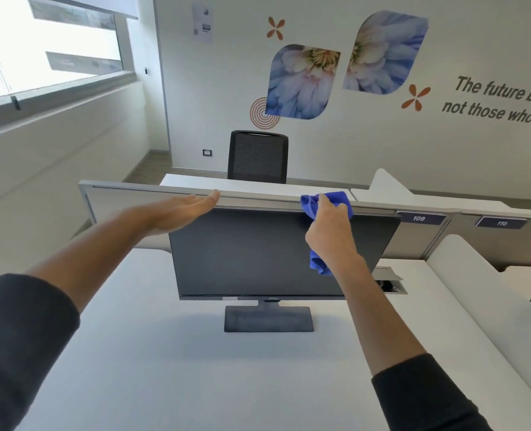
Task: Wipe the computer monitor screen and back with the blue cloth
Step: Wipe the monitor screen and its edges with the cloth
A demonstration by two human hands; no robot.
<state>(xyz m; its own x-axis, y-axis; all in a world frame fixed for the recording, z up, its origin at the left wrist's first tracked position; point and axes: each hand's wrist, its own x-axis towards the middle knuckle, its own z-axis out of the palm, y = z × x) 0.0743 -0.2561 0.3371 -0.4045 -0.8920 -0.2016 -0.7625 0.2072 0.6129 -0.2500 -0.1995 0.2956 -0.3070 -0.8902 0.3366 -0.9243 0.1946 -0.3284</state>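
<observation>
We found the monitor [258, 253] standing upright on its flat dark base [268, 318] on a white desk [152, 368], its dark screen facing us and its back toward a grey partition [152, 189] that ran along the far edge of the desk.

The right hand [331, 231] was raised to the upper right part of the screen and gripped the blue cloth [340, 199]. Its fingers were curled round the fabric, which bunched out above the knuckles at the monitor's top edge, while a loose end hung below the wrist in front of the screen. We could not tell whether the cloth pressed on the glass itself or only on the top rim.

The left hand [180, 213] was flat, fingers straight and together, holding nothing. It lay at the monitor's upper left corner with the fingertips reaching the partition's top rail; contact with the monitor could not be confirmed.

Both forearms showed dark sleeves pushed back. Beyond the partition we noted a black mesh chair [258, 157], and number plates reading 109 [419, 218] and 110 [502, 223] on the partition to the right.
</observation>
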